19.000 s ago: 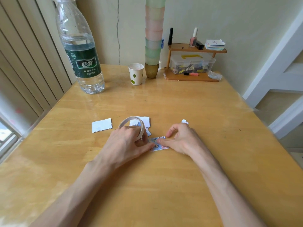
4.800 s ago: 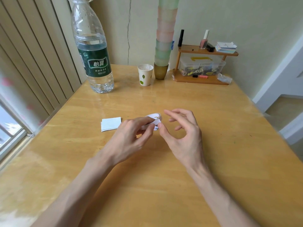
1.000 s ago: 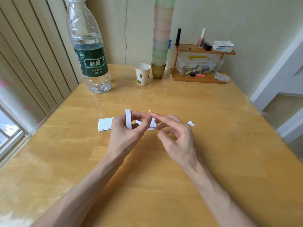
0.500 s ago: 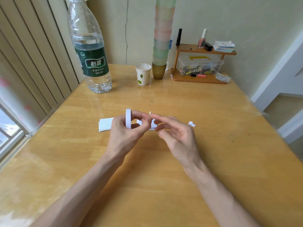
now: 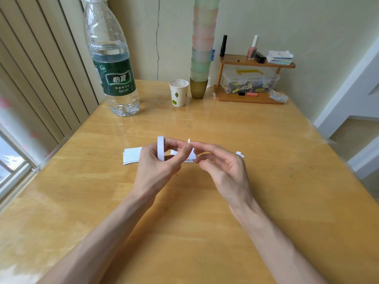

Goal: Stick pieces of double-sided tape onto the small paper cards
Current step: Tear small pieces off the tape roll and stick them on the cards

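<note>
My left hand (image 5: pixel 159 163) grips a white roll of double-sided tape (image 5: pixel 160 148), held on edge above the table. My right hand (image 5: pixel 222 167) is just to its right, and a small white piece of tape (image 5: pixel 188 141) stands at the tip of its forefinger, next to the left thumb. A small stack of white paper cards (image 5: pixel 132 155) lies flat on the table behind the left hand. More cards (image 5: pixel 191 156) lie between the two hands, partly hidden by the fingers. A tiny white scrap (image 5: pixel 240 154) lies just beyond the right hand.
On the wooden table (image 5: pixel 205 201), a large water bottle (image 5: pixel 111 64) stands at the back left. A paper cup (image 5: pixel 178 95), a tall stack of coloured cups (image 5: pixel 202 48) and a small wooden shelf (image 5: pixel 249 83) with a plastic box line the far edge.
Over the last second both hands have stayed almost still, with the roll on edge in my left hand. Earlier the roll lay flatter in that hand.
</note>
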Demonstrator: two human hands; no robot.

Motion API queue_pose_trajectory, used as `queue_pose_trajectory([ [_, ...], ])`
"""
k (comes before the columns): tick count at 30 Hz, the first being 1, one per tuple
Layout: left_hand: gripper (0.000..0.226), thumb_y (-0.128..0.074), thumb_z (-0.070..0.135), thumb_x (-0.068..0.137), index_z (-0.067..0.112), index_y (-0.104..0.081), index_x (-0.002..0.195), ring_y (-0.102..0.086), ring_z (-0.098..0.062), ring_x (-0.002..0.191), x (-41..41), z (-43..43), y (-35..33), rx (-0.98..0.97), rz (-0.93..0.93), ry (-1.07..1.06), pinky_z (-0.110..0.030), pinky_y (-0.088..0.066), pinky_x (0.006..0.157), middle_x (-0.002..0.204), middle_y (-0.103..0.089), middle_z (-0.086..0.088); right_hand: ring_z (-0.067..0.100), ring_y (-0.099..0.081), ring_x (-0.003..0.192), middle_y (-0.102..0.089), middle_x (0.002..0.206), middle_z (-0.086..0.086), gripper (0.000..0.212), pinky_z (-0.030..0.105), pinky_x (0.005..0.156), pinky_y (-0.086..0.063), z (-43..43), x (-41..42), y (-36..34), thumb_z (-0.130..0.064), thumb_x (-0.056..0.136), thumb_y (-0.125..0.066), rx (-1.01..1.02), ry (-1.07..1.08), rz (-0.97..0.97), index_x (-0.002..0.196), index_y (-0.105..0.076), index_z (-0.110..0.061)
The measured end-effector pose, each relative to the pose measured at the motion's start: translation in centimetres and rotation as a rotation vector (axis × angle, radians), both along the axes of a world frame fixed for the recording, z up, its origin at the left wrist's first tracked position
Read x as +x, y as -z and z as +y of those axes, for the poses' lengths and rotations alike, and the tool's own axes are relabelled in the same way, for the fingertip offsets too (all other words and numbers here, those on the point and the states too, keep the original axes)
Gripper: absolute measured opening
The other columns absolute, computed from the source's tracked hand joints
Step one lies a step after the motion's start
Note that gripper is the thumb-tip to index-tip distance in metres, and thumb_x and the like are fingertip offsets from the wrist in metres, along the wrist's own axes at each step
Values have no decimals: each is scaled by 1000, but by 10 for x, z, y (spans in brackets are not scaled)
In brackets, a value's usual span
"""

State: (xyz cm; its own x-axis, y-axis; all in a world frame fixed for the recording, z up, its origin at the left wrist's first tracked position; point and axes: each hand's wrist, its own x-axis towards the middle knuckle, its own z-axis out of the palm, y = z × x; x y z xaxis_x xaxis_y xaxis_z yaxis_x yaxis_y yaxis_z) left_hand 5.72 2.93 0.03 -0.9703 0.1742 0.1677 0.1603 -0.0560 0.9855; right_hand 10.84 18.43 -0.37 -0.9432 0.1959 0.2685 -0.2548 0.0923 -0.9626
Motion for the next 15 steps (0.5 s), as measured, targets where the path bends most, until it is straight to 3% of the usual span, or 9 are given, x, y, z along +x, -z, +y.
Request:
queue_pose_trajectory([
  [10, 12, -75, 18, 94, 12, -75, 84, -41, -14, 51, 0, -1, 1, -32, 27, 4, -19, -36, 51, 73, -62, 5, 21, -71, 94, -74, 107, 4, 47, 18, 85, -52, 0, -1, 1, 16, 90, -56, 2, -4, -4, 114, -81, -18],
  [15, 14, -77, 25, 93, 14, -75, 84, -41, -13, 50, -1, -2, 0, -27, -6, -6, -19, -36, 49, 70, -61, 9, 20, -70, 96, -74, 105, 2, 46, 20, 85, -53, 0, -2, 1, 15, 91, -57, 0, 5, 2, 113, -81, -18],
])
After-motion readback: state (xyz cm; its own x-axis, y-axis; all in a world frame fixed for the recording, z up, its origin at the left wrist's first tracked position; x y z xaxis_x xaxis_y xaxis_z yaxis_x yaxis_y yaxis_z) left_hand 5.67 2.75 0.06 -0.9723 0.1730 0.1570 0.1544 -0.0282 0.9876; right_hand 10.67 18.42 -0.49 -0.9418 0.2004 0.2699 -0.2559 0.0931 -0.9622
